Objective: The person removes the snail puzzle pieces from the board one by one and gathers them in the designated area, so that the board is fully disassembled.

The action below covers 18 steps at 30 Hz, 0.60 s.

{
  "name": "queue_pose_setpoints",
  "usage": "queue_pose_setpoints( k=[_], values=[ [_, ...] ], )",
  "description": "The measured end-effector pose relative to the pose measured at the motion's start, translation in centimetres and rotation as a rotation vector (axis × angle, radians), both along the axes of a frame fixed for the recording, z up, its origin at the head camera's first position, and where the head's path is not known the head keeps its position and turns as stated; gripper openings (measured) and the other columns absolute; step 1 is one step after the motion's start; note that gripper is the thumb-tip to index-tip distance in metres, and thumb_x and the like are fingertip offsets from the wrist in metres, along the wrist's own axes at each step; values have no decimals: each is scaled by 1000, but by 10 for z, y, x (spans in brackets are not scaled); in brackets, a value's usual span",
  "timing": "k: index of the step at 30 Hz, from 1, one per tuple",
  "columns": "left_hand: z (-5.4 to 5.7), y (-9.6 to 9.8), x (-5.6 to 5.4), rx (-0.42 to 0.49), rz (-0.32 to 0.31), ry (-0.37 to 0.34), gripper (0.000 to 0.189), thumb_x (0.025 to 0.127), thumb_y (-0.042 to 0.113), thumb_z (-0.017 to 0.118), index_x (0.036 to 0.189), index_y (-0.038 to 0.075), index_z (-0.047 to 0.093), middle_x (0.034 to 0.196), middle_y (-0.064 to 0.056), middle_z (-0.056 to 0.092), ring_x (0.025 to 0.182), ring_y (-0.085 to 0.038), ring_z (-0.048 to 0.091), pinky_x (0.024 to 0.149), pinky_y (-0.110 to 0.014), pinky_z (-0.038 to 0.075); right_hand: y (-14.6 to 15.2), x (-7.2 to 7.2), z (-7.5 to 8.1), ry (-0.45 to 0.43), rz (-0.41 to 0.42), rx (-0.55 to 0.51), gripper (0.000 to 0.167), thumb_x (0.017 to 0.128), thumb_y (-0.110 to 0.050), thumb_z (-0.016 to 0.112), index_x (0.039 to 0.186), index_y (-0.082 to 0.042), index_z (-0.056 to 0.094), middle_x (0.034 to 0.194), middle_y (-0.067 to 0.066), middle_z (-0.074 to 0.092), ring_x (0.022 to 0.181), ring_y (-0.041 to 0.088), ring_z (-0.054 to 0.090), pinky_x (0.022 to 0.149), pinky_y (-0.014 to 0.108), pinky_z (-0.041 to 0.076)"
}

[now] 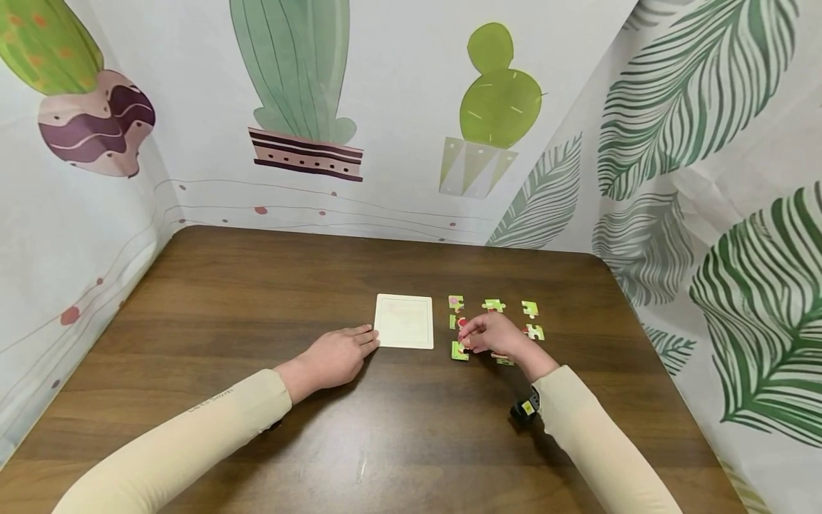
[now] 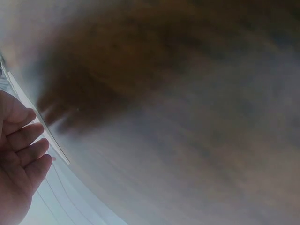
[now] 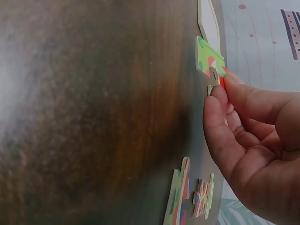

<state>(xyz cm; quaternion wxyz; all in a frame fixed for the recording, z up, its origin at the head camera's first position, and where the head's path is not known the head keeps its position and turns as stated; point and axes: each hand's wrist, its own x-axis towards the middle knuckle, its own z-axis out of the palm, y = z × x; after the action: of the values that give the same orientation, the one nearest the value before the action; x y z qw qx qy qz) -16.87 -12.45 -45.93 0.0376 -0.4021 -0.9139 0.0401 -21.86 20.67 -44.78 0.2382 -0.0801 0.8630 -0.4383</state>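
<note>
My left hand (image 1: 337, 355) lies palm down on the table, its fingertips at the lower left edge of a cream square puzzle frame (image 1: 404, 321). In the left wrist view the fingers of the left hand (image 2: 21, 154) are only slightly bent, with nothing in them. My right hand (image 1: 499, 334) is over the left part of a group of jigsaw pieces, pinching a jigsaw piece with red on it between thumb and index finger; the fingers mostly hide it. Just beyond its fingertips lies a green corner jigsaw piece (image 3: 204, 58), also at the lower left of the group (image 1: 459, 352).
Other jigsaw pieces lie apart in rows, among them a top left piece (image 1: 455, 302), a top middle piece (image 1: 494, 305) and a top right piece (image 1: 529, 308). The brown wooden table (image 1: 289, 285) meets a printed cloth backdrop (image 1: 404, 93) behind.
</note>
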Motion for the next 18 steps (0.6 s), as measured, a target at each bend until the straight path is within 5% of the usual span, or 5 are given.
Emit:
queue_pose_setpoints(
  k=[9,18],
  values=[
    [-1,0,-1,-3,5,-16,39,96,10,57,133,4,68,139,-10,68,135,-26,61,114,-33,49,1,0,-4,40,-6,86,14,93,-2,70,100,10,73,89,15,77,73,8,67,72,31,63],
    [0,1,0,9,11,-16,39,96,10,57,132,4,69,139,-10,68,135,-26,62,113,-34,50,-3,6,-2,155,38,162,8,89,-1,72,92,6,74,80,11,75,63,8,56,60,24,49]
  ],
)
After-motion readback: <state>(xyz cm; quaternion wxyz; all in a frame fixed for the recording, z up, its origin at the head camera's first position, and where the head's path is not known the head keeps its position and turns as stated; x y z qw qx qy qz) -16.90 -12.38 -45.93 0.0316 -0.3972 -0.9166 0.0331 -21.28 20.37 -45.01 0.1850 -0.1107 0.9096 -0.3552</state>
